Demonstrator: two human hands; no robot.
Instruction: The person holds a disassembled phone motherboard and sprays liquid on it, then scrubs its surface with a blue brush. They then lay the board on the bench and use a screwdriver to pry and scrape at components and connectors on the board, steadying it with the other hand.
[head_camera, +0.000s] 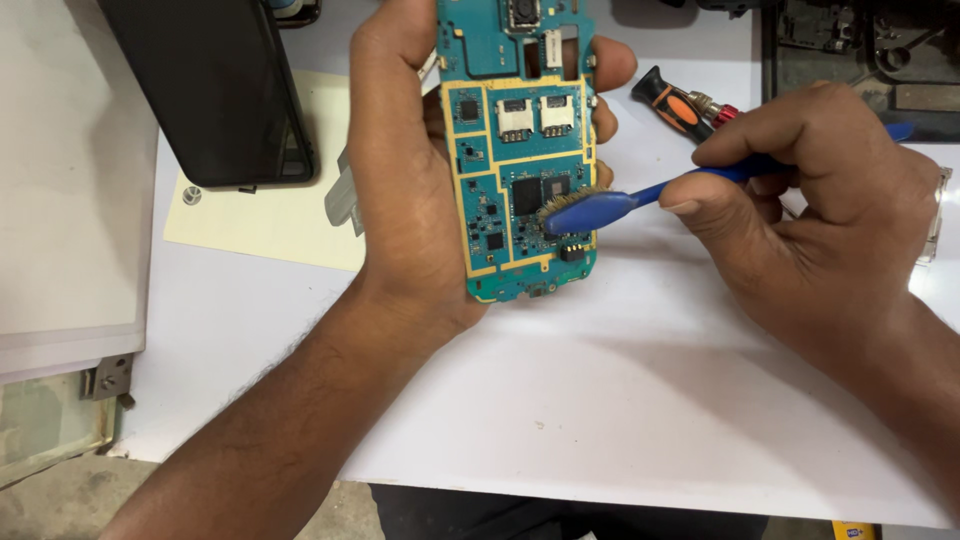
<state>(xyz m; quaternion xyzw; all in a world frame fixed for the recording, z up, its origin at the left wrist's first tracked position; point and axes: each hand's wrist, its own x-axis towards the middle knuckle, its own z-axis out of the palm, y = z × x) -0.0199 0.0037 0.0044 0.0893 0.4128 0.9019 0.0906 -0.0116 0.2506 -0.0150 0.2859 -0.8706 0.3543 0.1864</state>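
Observation:
My left hand (400, 170) grips a blue-green phone circuit board (515, 150) by its edges, holding it upright above the white table (600, 400), component side facing me. My right hand (830, 210) pinches the handle of a blue brush (620, 203). The brush's worn bristle head lies against the lower right part of the board, beside a black chip. Gold traces and two metal card slots show on the board.
A black phone (210, 90) lies face down at the upper left on a cream sheet of paper (270, 210). An orange and black screwdriver (680, 105) rests behind the brush. A dark tray (860, 60) sits at the top right. The table's front edge runs below my forearms.

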